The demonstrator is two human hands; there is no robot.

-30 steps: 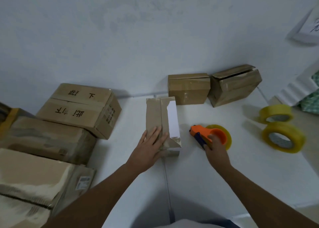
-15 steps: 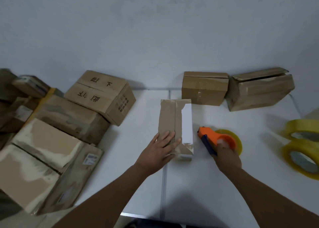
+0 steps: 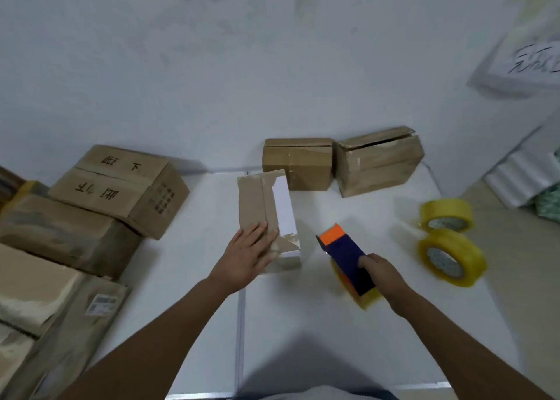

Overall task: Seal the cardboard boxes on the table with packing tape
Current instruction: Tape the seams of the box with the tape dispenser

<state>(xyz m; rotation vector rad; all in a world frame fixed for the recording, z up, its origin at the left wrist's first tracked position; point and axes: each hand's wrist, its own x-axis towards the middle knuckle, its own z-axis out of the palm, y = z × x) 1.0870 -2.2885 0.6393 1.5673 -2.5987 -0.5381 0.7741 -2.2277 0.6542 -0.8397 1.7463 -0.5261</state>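
Pressing L hand (image 3: pixel 247 255) flat, fingers spread, on small box (image 3: pixel 266 214); R hand (image 3: pixel 382 275) fingers wrapped round tape dispenser (image 3: pixel 348 260) above table (image 3: pixel 303 324).

White wall (image 3: pixel 212 66), white corrugated sheet (image 3: pixel 521 175), handwritten paper sign (image 3: pixel 527 63)

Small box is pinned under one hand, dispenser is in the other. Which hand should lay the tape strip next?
Right. The right hand already grips the tape dispenser, just right of the small box. The left hand lies flat on the box's near end, steadying it, so it should probably keep holding.
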